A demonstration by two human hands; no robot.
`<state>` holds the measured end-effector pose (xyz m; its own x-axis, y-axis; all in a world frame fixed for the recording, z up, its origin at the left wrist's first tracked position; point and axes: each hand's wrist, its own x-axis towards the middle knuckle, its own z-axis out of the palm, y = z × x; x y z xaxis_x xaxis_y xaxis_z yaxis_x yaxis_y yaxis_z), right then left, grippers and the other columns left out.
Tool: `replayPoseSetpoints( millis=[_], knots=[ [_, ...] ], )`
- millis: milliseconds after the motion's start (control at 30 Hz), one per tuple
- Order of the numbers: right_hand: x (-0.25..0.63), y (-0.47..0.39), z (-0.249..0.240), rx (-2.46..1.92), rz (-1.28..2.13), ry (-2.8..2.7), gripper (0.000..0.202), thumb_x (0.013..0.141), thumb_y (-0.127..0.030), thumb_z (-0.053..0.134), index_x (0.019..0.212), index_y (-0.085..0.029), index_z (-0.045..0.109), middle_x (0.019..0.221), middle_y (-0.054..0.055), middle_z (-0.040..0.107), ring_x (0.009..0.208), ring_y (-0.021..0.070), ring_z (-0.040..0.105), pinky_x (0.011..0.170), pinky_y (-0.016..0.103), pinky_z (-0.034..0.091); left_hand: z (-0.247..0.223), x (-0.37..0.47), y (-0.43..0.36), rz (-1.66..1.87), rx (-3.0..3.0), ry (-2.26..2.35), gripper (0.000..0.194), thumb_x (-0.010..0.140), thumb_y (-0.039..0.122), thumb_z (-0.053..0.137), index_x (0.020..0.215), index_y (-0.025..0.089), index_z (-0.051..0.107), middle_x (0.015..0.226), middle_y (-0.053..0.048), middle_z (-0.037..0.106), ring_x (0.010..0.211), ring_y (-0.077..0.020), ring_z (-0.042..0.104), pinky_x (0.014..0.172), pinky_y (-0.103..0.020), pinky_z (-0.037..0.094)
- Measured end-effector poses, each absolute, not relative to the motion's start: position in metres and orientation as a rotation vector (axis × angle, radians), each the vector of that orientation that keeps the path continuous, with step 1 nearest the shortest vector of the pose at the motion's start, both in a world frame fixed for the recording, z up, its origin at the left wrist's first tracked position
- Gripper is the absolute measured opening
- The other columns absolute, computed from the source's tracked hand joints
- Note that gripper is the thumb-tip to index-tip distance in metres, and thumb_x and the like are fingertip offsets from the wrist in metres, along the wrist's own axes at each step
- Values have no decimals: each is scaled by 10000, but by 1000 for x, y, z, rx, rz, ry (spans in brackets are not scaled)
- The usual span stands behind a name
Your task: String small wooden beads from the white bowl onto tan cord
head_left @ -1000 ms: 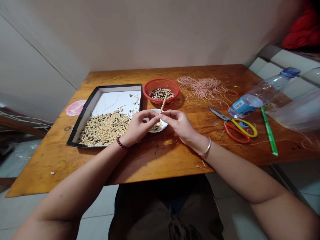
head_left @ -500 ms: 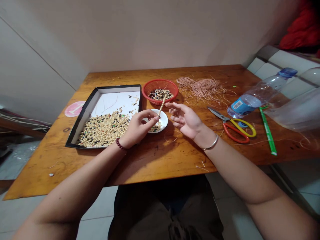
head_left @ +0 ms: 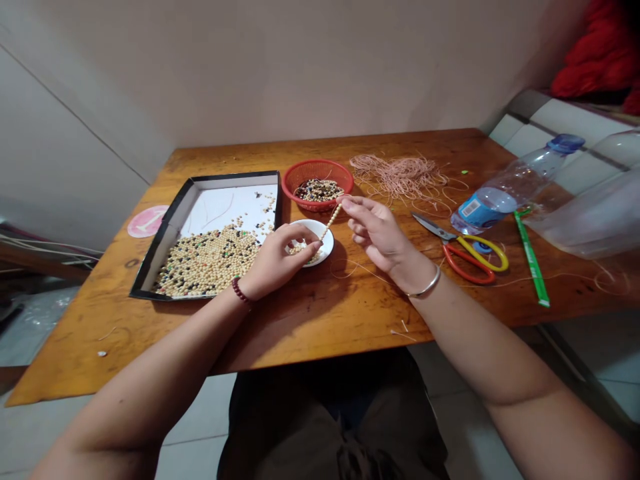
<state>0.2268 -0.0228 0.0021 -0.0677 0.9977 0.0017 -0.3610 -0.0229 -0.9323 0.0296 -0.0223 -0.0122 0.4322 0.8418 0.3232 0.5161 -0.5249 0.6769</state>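
Observation:
A short string of cream beads (head_left: 331, 225) slants up between my two hands. Its lower end is pinched by my left hand (head_left: 285, 257), closed over the edge of a small white dish (head_left: 327, 248) of loose beads. At the upper end, the thumb and forefinger of my right hand (head_left: 375, 230) are closed on the string. Left of my left hand is a black-edged box lid (head_left: 186, 200) with a spread of mostly cream beads (head_left: 210, 260), some dark and green. Behind the dish stands a red plastic basket (head_left: 300, 172) of mixed beads.
Tangled pink cord (head_left: 400, 177) lies at the back. Scissors (head_left: 457, 247) with red and yellow handles, a plastic bottle (head_left: 495, 193) and a green strip (head_left: 533, 263) are at right. A round pink-and-white piece (head_left: 147, 221) lies left on the wooden table (head_left: 300, 327).
My right hand has moved in and its fingers have closed on the upper end of the bead string. The string leans further right. My left hand keeps its pinch.

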Motion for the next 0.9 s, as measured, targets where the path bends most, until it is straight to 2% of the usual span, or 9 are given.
replayPoseSetpoints(
  millis=[133, 233, 400, 533, 733, 900],
  knots=[
    [227, -22, -1, -947, 1369, -1011, 296, 668, -381, 787, 855, -187, 667, 574, -76, 397, 491, 42, 254, 425, 209, 157, -12, 30, -23, 887, 2210, 1132, 220, 867, 390, 602, 838, 179, 659, 869, -24, 681, 770, -137, 572, 707, -256, 444],
    [228, -21, -1, -946, 1389, -998, 279, 681, -381, 780, 844, -186, 663, 577, -74, 403, 473, 38, 235, 412, 214, 135, -13, 29, -22, 893, 2203, 1144, 231, 872, 401, 592, 849, 183, 664, 866, -28, 678, 775, -143, 572, 703, -263, 444],
    [231, -18, 0, -860, 1552, -945, 344, 830, -522, 585, 889, -196, 678, 650, -46, 467, 427, 34, 164, 388, 239, 75, -12, 30, -23, 910, 2266, 1177, 216, 883, 388, 575, 867, 192, 667, 885, -34, 669, 805, -161, 566, 730, -285, 448],
    [232, -17, 0, -876, 1645, -918, 295, 858, -454, 545, 929, -205, 687, 668, -39, 484, 433, 44, 162, 395, 240, 73, -9, 31, -28, 903, 2489, 1188, 169, 889, 331, 566, 861, 198, 666, 925, -47, 646, 891, -194, 533, 837, -335, 433],
    [228, -21, -1, -848, 1732, -872, 236, 842, -378, 565, 929, -200, 692, 666, -35, 472, 444, 44, 181, 400, 225, 78, -9, 31, -29, 884, 2577, 1138, 120, 873, 274, 580, 864, 197, 671, 905, -43, 616, 863, -194, 503, 820, -339, 416],
    [229, -20, -3, -856, 1761, -874, 238, 835, -392, 577, 909, -193, 685, 647, -38, 457, 444, 46, 172, 396, 225, 88, -9, 31, -28, 851, 2556, 1155, 142, 880, 287, 569, 862, 197, 677, 898, -42, 611, 861, -194, 503, 818, -340, 415]
  ],
)
